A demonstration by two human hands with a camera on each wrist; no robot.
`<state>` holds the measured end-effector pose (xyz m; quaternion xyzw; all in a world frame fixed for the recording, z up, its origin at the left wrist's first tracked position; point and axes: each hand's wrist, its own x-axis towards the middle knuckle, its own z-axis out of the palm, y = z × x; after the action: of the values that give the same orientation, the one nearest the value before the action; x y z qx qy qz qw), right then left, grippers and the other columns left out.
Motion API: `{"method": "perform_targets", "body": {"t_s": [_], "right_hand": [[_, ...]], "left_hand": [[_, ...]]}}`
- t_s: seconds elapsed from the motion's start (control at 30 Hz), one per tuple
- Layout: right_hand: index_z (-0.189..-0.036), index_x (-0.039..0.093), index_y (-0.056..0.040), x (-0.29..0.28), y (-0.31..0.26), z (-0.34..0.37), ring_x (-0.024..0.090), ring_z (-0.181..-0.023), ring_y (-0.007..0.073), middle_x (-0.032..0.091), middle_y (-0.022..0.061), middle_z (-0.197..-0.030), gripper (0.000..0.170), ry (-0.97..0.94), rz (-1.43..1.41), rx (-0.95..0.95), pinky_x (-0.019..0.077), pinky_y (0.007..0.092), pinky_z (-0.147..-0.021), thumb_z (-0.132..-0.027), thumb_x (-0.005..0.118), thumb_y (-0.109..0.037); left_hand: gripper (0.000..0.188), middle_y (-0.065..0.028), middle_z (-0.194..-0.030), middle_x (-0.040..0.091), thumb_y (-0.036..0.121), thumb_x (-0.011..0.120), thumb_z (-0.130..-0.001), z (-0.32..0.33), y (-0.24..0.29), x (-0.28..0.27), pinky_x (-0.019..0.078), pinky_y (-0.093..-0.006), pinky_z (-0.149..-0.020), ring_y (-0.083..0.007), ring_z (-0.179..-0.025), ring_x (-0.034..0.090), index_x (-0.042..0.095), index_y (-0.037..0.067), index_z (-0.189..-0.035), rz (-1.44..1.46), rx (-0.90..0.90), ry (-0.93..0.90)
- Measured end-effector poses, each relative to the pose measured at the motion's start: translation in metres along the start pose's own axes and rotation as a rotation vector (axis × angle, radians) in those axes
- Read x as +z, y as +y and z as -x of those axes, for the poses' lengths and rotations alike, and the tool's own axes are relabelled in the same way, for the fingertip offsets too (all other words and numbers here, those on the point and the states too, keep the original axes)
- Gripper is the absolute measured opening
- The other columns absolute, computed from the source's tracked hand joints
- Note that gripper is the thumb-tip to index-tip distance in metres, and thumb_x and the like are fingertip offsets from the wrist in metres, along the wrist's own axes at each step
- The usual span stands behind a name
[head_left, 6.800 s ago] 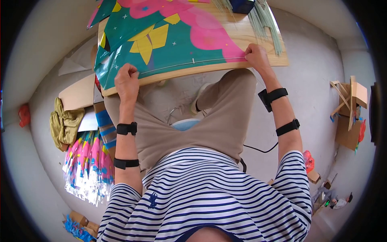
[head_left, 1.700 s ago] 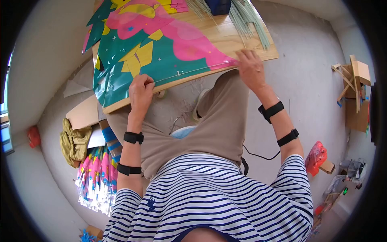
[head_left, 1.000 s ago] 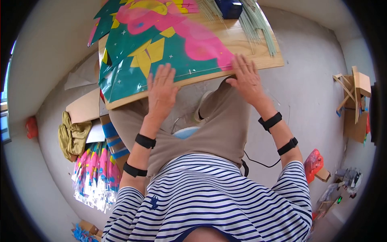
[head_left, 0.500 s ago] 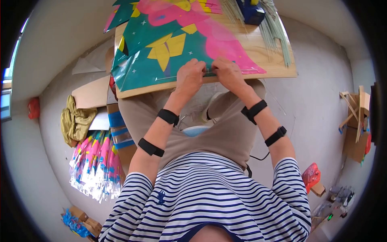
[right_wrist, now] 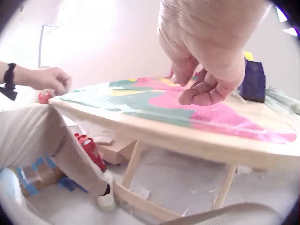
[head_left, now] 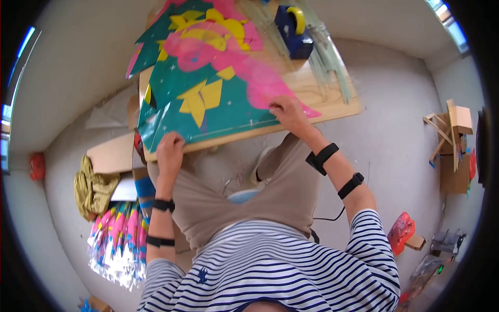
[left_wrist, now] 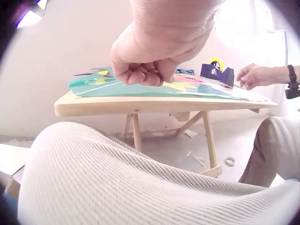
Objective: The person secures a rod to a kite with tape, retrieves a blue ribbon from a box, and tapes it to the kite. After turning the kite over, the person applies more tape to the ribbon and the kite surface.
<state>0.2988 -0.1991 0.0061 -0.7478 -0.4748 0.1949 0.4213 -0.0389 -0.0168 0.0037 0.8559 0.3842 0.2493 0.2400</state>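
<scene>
A glossy printed plastic sheet (head_left: 234,104), teal with pink and yellow shapes, lies along the near edge of a wooden table (head_left: 340,108). One thin pale rod (head_left: 223,132) runs along its front border. My left hand (head_left: 169,152) is at the sheet's front left corner, near the rod's end; in the left wrist view its fingers (left_wrist: 140,77) are curled, and I cannot tell whether they pinch the border. My right hand (head_left: 291,117) is over the pink end of the sheet, fingers loosely curled. In the right wrist view this hand (right_wrist: 206,56) shows nothing in its fingers.
A dark blue tape dispenser (head_left: 293,39) with yellow tape stands at the back right, beside a bundle of thin pale rods (head_left: 330,65). More printed sheets (head_left: 213,31) overlap behind. Finished-looking coloured pieces (head_left: 117,239) hang at left, near cardboard (head_left: 112,153).
From close together at the middle of the rod, my hands have parted: the left moved to the left corner, the right moved outward to the pink end. The head view has shifted too.
</scene>
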Motion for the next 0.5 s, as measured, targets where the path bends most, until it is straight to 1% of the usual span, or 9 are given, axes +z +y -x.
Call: {"method": "perform_targets", "body": {"t_s": [0.03,0.1,0.17,0.27,0.37,0.5], "right_hand": [[-0.097,0.07,-0.0035,-0.009,0.014,-0.013,0.065,-0.087,0.0354,0.069,0.0171,-0.09,0.019,0.182,0.054,-0.094,0.0516,0.0416,-0.076,-0.079,0.066,-0.006],[-0.104,0.07,-0.0024,-0.041,0.036,-0.051,0.068,-0.078,0.0289,0.07,0.0166,-0.089,0.024,0.39,0.072,0.102,0.0527,0.0405,-0.073,-0.08,0.068,-0.007],[-0.111,0.067,0.0009,-0.08,0.035,-0.093,0.068,-0.07,0.0223,0.071,0.0149,-0.089,0.031,0.553,-0.089,0.264,0.0541,0.0372,-0.07,-0.083,0.07,-0.011],[-0.112,0.065,0.0032,-0.111,0.041,-0.14,0.067,-0.064,0.0192,0.07,0.0126,-0.09,0.033,0.627,-0.209,0.349,0.0556,0.0347,-0.063,-0.086,0.071,-0.017],[-0.11,0.065,0.0048,-0.123,0.044,-0.165,0.068,-0.066,0.0206,0.069,0.0134,-0.093,0.035,0.509,-0.331,0.502,0.0567,0.0332,-0.06,-0.087,0.072,-0.021],[-0.107,0.066,0.0056,-0.128,0.049,-0.178,0.067,-0.067,0.022,0.068,0.0145,-0.093,0.033,0.493,-0.411,0.521,0.0575,0.0343,-0.058,-0.087,0.073,-0.018]], "left_hand": [[0.007,-0.0167,-0.079,0.06,0.0,0.066,-0.08,0.006,0.007,-0.01,0.0472,-0.0416,-0.066,-0.035,-0.074,0.06,0.059,0.0,-0.082,0.031,-0.024,0.02],[0.008,-0.016,-0.08,0.06,-0.001,0.066,-0.08,0.017,0.019,-0.024,0.0476,-0.0402,-0.067,-0.0337,-0.074,0.061,0.059,0.0,-0.083,0.04,-0.084,-0.008],[0.008,-0.0159,-0.079,0.061,-0.001,0.067,-0.08,0.026,0.027,-0.027,0.0477,-0.0397,-0.066,-0.0333,-0.074,0.061,0.059,-0.001,-0.083,0.042,-0.09,-0.022],[0.008,-0.0156,-0.078,0.061,-0.002,0.067,-0.079,0.034,0.033,-0.024,0.048,-0.0385,-0.066,-0.0326,-0.072,0.061,0.06,-0.001,-0.082,0.096,-0.112,-0.036],[0.008,-0.0152,-0.077,0.061,-0.003,0.068,-0.079,0.035,0.04,-0.02,0.0483,-0.0376,-0.065,-0.0319,-0.071,0.061,0.061,0.0,-0.082,0.145,-0.134,-0.044],[0.009,-0.0144,-0.078,0.062,-0.004,0.068,-0.078,0.039,0.039,-0.019,0.0487,-0.0364,-0.064,-0.0294,-0.069,0.062,0.062,0.0,-0.083,0.16,-0.152,-0.048]]}}
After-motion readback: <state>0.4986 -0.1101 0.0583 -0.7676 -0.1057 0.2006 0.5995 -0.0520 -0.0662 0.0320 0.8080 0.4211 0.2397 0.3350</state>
